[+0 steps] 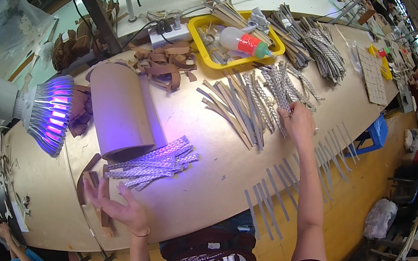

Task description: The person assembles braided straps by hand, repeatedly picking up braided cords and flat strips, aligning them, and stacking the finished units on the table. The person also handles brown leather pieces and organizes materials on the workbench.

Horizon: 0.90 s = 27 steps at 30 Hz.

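At the right my right hand [298, 124] is closed with its fingertips on the pile of grey-and-white braided strips [281, 84]; the fingers partly hide what they pinch. Just left of that pile lie flat grey and tan strips [234, 107]. My left hand [118, 204] is held palm up near the front edge, fingers spread, with nothing in it. Beyond it a bundle of braided strips [160, 164], lit violet, lies beside a brown cardboard tube [119, 108]. Brown leather-like strips [105, 207] are beside and partly behind my left hand.
A lamp [47, 113] with a finned body glows violet at the left. A yellow tray [219, 66] holds a bottle [244, 43] with a green cap. Brown scraps [167, 64] lie beyond the tube. Grey strips [272, 195] hang along the table's front edge. Another person's arm [11, 241] shows lower left.
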{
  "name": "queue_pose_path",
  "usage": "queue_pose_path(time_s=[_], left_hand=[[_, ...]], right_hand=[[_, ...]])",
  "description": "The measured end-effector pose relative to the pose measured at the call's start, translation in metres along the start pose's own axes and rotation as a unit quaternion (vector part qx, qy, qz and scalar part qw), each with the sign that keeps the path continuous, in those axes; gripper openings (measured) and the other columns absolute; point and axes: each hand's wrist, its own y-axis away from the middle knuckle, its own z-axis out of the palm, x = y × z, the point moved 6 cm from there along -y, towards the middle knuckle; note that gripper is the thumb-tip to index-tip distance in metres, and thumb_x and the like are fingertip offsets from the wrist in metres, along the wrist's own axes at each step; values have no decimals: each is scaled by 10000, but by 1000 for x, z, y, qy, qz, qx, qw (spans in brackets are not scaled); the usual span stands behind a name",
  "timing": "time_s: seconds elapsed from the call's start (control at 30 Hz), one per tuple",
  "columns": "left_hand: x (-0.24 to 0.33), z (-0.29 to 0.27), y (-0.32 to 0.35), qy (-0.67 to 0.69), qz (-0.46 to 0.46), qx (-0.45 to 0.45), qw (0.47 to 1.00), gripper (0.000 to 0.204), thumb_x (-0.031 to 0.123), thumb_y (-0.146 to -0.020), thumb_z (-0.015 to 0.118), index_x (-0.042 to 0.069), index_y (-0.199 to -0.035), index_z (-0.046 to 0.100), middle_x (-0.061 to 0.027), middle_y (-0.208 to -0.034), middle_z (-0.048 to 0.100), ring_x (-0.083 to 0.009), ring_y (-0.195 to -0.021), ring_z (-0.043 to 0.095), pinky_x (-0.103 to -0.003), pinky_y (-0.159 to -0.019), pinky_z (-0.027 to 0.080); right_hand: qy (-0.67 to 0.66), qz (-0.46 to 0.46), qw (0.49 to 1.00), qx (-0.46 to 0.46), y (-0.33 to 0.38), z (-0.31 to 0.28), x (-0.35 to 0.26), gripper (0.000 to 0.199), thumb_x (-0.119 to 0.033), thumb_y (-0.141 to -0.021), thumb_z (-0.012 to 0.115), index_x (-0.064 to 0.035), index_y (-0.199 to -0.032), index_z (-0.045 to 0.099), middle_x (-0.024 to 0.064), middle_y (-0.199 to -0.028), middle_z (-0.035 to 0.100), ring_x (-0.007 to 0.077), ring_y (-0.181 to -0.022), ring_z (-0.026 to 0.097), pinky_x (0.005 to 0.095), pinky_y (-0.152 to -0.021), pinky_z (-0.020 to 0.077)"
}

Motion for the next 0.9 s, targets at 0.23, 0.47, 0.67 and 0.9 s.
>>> queue_pose_path(time_s=[0.23, 0.47, 0.67, 0.9], left_hand=[[14, -3, 0, 8, 23, -6, 1000, 322, -41, -872, 544, 12, -1188, 505, -222, -1505, 290, -380, -1413, 284, -513, -1149, 257], [35, 17, 5, 271, -112, -216, 931, 354, 14, -947, 493, 11, -1299, 462, -204, -1422, 427, -327, -1331, 429, -441, -1128, 318], [71, 67, 20, 526, -310, -353, 709, 543, 209, -1030, 464, 37, -1494, 238, -189, -1420, 458, -301, -1294, 486, -420, -1070, 424], [54, 62, 7, 550, -371, -247, 706, 423, 196, -1045, 438, 42, -1430, 353, -167, -1406, 493, -276, -1231, 558, -401, -998, 507]], right_hand=[[-9, -47, 990, 133, -5, -16, 16, 343, -320, -947, 598, 16, -1010, 595, 208, -863, 681, 396, -843, 650, 489, -769, 490], [-398, -111, 890, -193, 54, -40, -38, 266, -286, -1024, 510, -27, -975, 547, 19, -729, 597, 54, -629, 558, 218, -563, 453], [-423, -174, 670, -585, 186, 12, -137, 254, -291, -1027, 511, -40, -1054, 534, 20, -789, 618, 89, -678, 599, 217, -625, 492], [-489, -114, 607, -616, 221, 41, -180, 303, -295, -1033, 501, -7, -1124, 528, 44, -860, 662, 92, -716, 620, 223, -651, 501]])
